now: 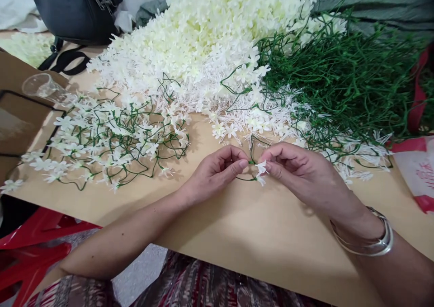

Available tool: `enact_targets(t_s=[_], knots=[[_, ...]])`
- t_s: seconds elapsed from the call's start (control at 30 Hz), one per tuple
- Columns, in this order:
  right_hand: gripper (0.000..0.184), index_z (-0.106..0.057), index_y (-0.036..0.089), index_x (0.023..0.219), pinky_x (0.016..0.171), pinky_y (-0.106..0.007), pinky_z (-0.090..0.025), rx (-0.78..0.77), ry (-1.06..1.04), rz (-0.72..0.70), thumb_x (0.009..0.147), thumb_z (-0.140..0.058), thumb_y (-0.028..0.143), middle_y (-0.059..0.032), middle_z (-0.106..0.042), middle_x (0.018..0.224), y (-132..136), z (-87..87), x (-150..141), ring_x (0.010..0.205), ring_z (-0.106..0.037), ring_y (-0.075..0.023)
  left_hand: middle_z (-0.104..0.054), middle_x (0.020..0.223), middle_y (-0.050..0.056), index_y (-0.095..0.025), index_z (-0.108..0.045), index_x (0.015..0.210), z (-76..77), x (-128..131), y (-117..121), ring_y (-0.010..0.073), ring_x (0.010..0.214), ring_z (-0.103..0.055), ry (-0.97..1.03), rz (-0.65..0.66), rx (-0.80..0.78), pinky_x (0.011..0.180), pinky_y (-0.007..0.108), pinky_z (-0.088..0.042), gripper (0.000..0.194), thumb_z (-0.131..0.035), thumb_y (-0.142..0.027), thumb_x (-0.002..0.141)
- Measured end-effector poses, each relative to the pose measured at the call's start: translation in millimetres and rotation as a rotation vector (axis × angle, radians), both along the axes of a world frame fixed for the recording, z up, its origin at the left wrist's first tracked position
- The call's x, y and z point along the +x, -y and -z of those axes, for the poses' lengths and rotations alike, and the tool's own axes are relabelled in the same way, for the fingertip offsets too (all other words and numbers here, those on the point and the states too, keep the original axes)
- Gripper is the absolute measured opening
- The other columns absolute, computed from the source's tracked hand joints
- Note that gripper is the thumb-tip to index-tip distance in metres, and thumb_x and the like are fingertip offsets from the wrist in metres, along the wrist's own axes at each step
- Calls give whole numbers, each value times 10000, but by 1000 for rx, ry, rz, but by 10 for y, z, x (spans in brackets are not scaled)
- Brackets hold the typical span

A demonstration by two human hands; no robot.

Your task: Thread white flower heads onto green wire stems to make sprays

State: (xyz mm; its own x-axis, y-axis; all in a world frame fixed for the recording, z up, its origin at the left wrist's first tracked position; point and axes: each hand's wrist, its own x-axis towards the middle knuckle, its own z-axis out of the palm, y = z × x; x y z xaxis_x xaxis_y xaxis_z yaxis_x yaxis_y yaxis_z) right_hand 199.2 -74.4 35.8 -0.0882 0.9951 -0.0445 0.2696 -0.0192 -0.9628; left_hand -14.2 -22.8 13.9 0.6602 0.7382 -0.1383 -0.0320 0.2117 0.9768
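Note:
Near the middle of the table, my left hand (219,169) pinches a thin green plastic stem (252,153) between thumb and forefinger. My right hand (301,173) is closed on a small white artificial flower (261,167), its fingertips close to the left ones. The flower meets the stem between the two hands. A second white blossom hangs just below on the same stem. To the left lies a loose pile of flowers joined to green stems (118,139). Beyond my hands rises a big heap of loose cream and white flowers (203,40).
A tangled heap of green stems (342,72) fills the right back. On the left are a clear plastic cup (45,87) lying tilted, a cardboard box (20,103) and a black bag (73,13). A red-and-white bag (417,171) sits at the right edge. Red stools (40,234) stand below.

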Motion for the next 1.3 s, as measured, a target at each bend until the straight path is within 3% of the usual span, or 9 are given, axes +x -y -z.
enact_targets(t_s=[0.33, 0.53, 0.77, 1.0, 1.3], knots=[[133, -710, 276, 915, 612, -320, -483, 36, 62, -8, 986, -674, 382, 10, -653, 727, 25, 41, 3, 649, -599, -175, -578, 802, -20, -186, -641, 964, 12, 23, 0, 93, 673, -464, -7, 0, 68, 617, 230, -409, 366, -730, -541, 991], [124, -733, 275, 928, 648, -328, -472, 93, 178, -3, 992, -674, 364, 3, -690, 766, 74, 60, 2, 673, -618, -179, -636, 734, -24, -171, -655, 922, 78, 40, 22, 84, 630, -567, -22, -36, 49, 610, 216, -468, 464, -802, -612, 911], [182, -749, 272, 893, 716, -359, -518, 74, 107, 101, 957, -745, 443, -22, -742, 821, 83, 117, -86, 744, -673, -204, -705, 686, -4, -165, -627, 904, 67, 68, 43, 102, 634, -686, 3, -91, -36, 665, 220, -563, 529, -811, -660, 879], [148, -720, 263, 868, 646, -323, -526, -36, -52, 68, 929, -742, 395, -8, -717, 777, 18, 117, -109, 695, -646, -178, -721, 723, 4, -160, -639, 907, 79, 65, 52, 110, 659, -726, 40, -79, -41, 680, 230, -597, 501, -815, -629, 893], [198, -705, 251, 858, 608, -315, -523, -29, -118, 42, 896, -764, 435, 6, -681, 722, -90, 203, -145, 648, -607, -169, -722, 774, 0, -174, -605, 896, 120, 75, 43, 111, 673, -749, 52, -110, -46, 689, 225, -601, 452, -795, -582, 931]])
